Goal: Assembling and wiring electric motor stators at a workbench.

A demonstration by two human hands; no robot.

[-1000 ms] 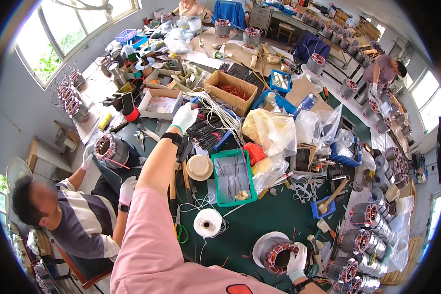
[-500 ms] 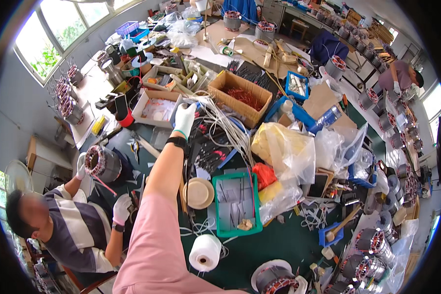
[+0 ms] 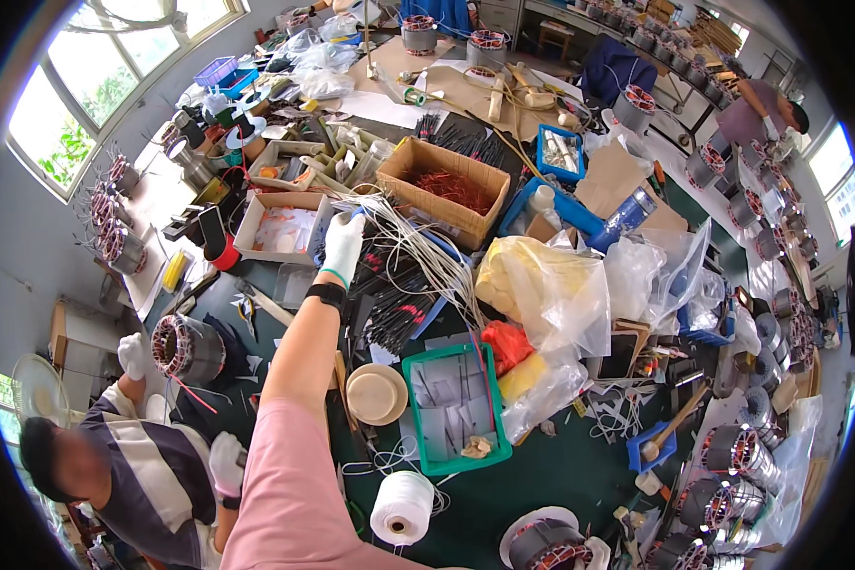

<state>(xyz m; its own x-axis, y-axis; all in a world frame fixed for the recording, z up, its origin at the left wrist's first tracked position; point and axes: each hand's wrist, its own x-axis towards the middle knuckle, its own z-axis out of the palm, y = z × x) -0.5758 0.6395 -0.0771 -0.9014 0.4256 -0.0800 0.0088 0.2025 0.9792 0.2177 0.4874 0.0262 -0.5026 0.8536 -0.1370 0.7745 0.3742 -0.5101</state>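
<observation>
My left arm, in a pink sleeve, stretches far forward. Its white-gloved left hand (image 3: 342,247) is at the near ends of a bundle of white sleeving tubes (image 3: 418,242), beside a white box of paper pieces (image 3: 280,228). The fingers look curled in; what they hold, if anything, is hidden. At the bottom edge, my gloved right hand (image 3: 596,554) grips the side of a motor stator (image 3: 541,543) with red-laced windings. The lower frame edge cuts off part of this hand. Black leads with pink tips (image 3: 399,318) lie just right of my left forearm.
A green tray (image 3: 456,461), a white thread spool (image 3: 402,508) and a round cream container (image 3: 377,394) stand on the table. Beyond are a cardboard box of red wires (image 3: 446,190) and plastic bags (image 3: 560,294). A co-worker (image 3: 142,456) sits left beside another stator (image 3: 188,349).
The view has shifted slightly, while my left hand stays near the white box and tubes. The co-worker's hand has come off the stator at left, and their other hand is lower.
</observation>
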